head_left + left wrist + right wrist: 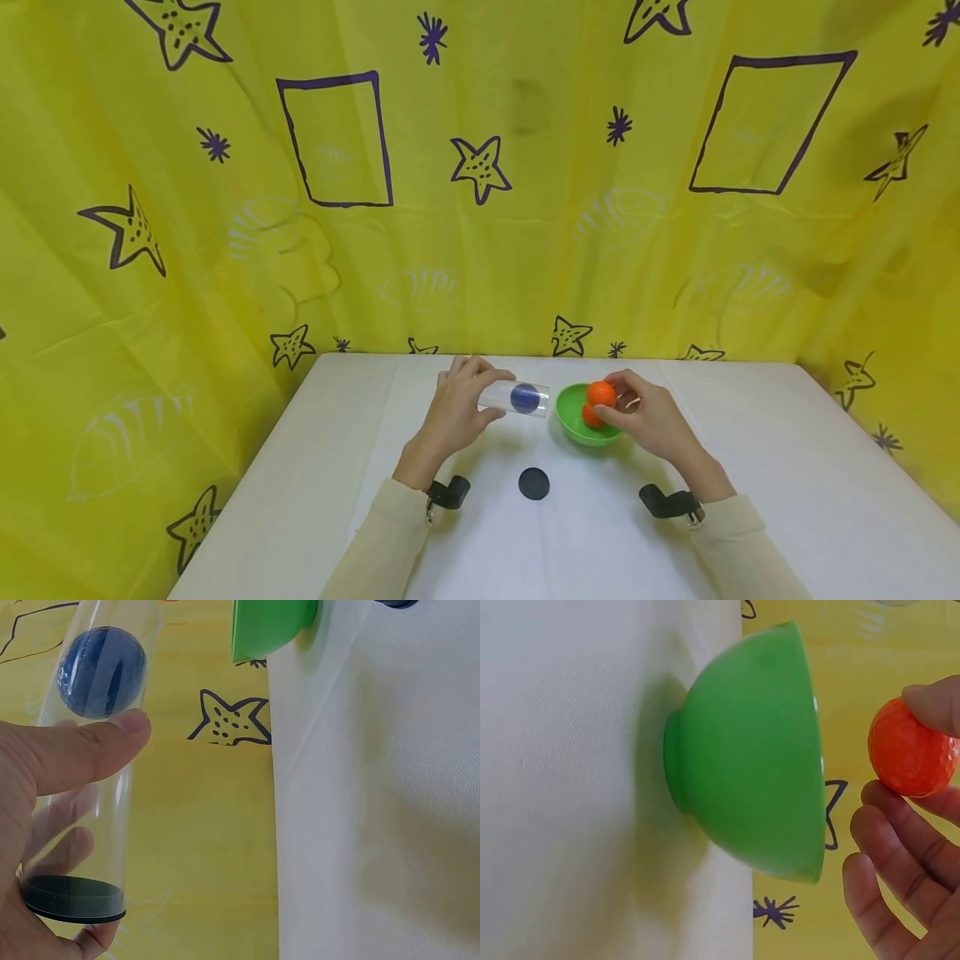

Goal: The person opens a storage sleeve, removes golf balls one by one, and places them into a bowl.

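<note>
My left hand (459,402) grips a clear tube (112,817), held nearly level above the table in the head view. A dark blue ball (103,673) sits inside it, towards the end facing the bowl. A black cap (73,900) covers the tube's other end. My right hand (651,414) pinches an orange golf ball (911,750) between thumb and fingers, just above the rim of a green bowl (750,757). A second orange ball (591,417) shows in the bowl in the head view; the right wrist view hides it behind the bowl's wall.
A flat black disc (534,483) lies on the white table (510,550), in front of the bowl and between my forearms. Yellow curtains (540,250) with drawn stars and squares hang behind the table and on both sides.
</note>
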The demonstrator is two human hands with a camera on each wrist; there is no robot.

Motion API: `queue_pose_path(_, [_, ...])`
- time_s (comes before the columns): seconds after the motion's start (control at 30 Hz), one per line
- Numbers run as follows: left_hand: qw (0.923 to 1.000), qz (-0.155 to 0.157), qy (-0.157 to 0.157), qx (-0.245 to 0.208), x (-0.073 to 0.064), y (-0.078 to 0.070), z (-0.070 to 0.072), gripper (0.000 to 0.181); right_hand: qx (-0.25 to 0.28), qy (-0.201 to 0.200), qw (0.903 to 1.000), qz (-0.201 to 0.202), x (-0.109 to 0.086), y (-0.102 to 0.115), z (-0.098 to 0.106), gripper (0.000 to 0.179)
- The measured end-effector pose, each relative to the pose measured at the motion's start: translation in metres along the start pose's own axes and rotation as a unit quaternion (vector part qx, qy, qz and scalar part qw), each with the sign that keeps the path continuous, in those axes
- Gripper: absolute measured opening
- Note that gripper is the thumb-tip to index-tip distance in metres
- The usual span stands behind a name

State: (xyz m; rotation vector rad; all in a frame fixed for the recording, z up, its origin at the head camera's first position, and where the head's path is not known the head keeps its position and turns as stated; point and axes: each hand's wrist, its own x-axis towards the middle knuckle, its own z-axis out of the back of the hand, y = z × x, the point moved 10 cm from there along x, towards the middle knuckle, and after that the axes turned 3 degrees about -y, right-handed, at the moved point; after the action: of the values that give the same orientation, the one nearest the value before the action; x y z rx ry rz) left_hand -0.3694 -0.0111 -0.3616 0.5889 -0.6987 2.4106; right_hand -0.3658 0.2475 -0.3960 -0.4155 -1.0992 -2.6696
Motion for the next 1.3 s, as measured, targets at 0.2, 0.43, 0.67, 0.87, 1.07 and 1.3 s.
queue_pose_path(0.2, [1.0000, 0.000, -0.002, -0.002, 0.000, 0.000, 0.000, 0.050, -0.009, 0.012, 0.9999, 0.000, 0.000, -0.008, 0.000, 0.036])
queue_pose_path(0.43, [1.0000, 0.000, 0.001, -0.003, 0.000, 0.000, 0.000, 0.050, -0.027, 0.018, 0.9993, 0.017, -0.002, -0.012, -0.001, 0.037])
queue_pose_path(0.67, [1.0000, 0.001, 0.004, -0.004, 0.000, 0.001, -0.001, 0.050, -0.045, 0.021, 0.9983, 0.030, -0.003, -0.015, -0.003, 0.035])
queue_pose_path(0.87, [1.0000, -0.002, 0.004, -0.004, 0.000, 0.000, -0.002, 0.050, -0.058, 0.027, 0.9976, 0.025, -0.003, -0.019, -0.005, 0.033])
queue_pose_path(1.07, [1.0000, -0.003, 0.002, -0.004, 0.000, 0.000, -0.002, 0.050, -0.061, 0.035, 0.9974, 0.017, -0.004, -0.020, -0.007, 0.031])
queue_pose_path(1.3, [1.0000, -0.004, 0.003, -0.007, 0.000, 0.000, -0.001, 0.050, -0.053, 0.030, 0.9980, 0.015, -0.003, -0.019, -0.006, 0.022])
